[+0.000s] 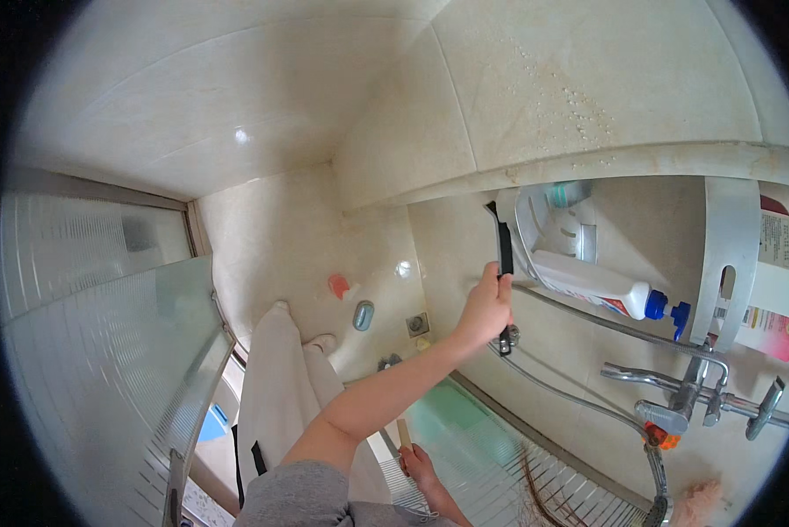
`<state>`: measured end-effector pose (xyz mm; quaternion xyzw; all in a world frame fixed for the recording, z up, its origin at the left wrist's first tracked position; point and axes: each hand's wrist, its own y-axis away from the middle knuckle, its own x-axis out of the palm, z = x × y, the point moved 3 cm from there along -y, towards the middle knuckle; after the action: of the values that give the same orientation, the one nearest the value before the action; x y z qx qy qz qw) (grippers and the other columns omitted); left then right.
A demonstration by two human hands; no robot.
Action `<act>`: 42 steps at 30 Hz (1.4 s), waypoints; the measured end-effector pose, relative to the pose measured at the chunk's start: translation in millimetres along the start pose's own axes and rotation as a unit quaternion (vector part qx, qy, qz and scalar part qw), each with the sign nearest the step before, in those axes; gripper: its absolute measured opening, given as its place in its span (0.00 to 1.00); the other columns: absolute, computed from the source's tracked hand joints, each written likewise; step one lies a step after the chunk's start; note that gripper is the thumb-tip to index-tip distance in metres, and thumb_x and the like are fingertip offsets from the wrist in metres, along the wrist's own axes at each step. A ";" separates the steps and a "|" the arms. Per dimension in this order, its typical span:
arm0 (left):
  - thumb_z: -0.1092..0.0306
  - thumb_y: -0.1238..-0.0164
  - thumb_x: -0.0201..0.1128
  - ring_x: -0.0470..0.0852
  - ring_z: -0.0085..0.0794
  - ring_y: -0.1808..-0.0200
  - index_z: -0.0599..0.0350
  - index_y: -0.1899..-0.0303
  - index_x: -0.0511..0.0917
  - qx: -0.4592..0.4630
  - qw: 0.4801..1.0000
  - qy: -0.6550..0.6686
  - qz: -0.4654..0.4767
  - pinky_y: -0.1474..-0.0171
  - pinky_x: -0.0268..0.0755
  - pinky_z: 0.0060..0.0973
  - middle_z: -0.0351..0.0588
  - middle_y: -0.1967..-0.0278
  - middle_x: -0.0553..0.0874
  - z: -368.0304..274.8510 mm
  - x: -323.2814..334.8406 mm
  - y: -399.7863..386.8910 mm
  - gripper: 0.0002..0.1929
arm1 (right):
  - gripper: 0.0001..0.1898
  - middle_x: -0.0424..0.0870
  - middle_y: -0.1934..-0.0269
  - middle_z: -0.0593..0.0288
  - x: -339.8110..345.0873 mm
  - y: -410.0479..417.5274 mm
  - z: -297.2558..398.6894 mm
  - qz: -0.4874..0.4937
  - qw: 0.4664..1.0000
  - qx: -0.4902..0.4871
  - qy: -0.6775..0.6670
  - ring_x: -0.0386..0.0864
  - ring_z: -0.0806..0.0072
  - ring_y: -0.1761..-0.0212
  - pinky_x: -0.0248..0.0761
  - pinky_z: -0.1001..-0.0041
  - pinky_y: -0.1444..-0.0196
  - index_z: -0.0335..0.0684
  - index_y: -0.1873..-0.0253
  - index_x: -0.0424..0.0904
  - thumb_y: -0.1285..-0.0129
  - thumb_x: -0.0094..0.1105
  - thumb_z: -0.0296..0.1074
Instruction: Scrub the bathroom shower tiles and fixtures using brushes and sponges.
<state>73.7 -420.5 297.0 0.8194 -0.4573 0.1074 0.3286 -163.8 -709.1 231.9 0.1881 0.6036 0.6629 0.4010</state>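
My left hand (485, 306) grips a long, narrow black-handled tool (505, 244), held beside the shower wall; its exact kind is unclear. The tool's upper end lies next to a translucent basket (528, 221) on the wall, close to a white bottle with a blue pump (592, 283). Lower down, my right hand (419, 464) holds a flat beige piece (403, 433), partly hidden by the fingers. A metal shower hose (585, 316) runs behind my left hand.
A chrome mixer tap (681, 395) and a metal shelf with boxes (730, 250) are at right. On the floor lie a blue-grey oval object (363, 315), a red object (338, 286) and a drain (417, 324). A ribbed glass door (117, 342) stands at left, a glass panel (460, 421) below.
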 end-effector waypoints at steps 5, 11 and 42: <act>0.64 0.34 0.46 0.76 0.49 0.83 0.62 0.51 0.63 0.134 0.968 -0.192 -0.088 0.80 0.67 0.41 0.57 0.85 0.75 25.6 -15.6 24.3 0.14 | 0.10 0.65 0.84 0.68 -1.3 3.7 2.2 0.026 0.999 0.009 -0.043 0.60 0.83 0.87 0.51 0.81 0.86 0.37 0.63 0.68 0.36 0.47 0.38; 0.68 0.37 0.51 0.75 0.45 0.85 0.57 0.45 0.65 0.231 0.883 -0.400 -0.085 0.82 0.65 0.39 0.50 0.86 0.75 -10.2 -17.2 3.0 0.19 | 0.09 0.65 0.85 0.68 -2.3 1.0 -7.4 0.012 0.999 0.006 -0.046 0.60 0.84 0.87 0.51 0.82 0.86 0.37 0.64 0.68 0.36 0.47 0.38; 0.74 0.44 0.48 0.81 0.43 0.76 0.65 0.53 0.68 0.246 0.745 -0.620 0.005 0.78 0.74 0.35 0.53 0.78 0.80 -48.2 -55.0 -4.2 0.16 | 0.10 0.66 0.83 0.68 -5.4 -7.1 -6.9 0.025 0.998 0.006 -0.063 0.60 0.83 0.86 0.52 0.81 0.86 0.38 0.67 0.68 0.37 0.47 0.39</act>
<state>52.5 -350.9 305.6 0.7555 -0.5221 -0.3141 -0.2406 -163.5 -718.0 225.1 0.2468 0.5760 0.6563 0.4202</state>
